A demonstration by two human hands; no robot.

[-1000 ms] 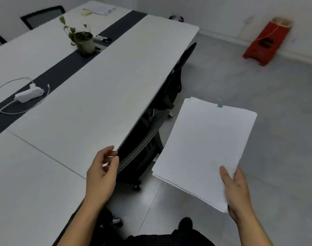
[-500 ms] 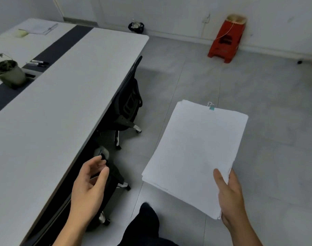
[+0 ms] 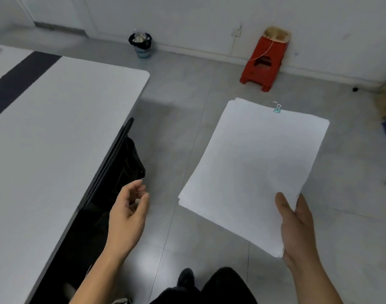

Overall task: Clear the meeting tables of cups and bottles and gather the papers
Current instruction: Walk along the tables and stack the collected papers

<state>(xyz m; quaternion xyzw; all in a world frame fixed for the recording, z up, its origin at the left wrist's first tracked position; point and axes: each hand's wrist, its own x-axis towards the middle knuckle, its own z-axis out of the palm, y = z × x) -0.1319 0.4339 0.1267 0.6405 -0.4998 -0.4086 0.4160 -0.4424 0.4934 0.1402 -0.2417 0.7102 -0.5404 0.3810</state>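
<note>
- Stack of papers (image 3: 253,172): carried in the air above the floor, to the right of the table (image 3: 56,128) and well apart from it. Its long axis is directed away from the person, leaning slightly rightward; a teal binder clip (image 3: 276,109) is seen at the far edge.
- Right hand (image 3: 297,227): the stack's near right corner is gripped, thumb laid on top; the fingers beneath are hidden.
- Left hand (image 3: 128,213): nothing is held; the fingers are loosely curled, between stack and table edge.
- Any further pickup from the table is judged to fall to the left hand, the nearer and free one.
</note>
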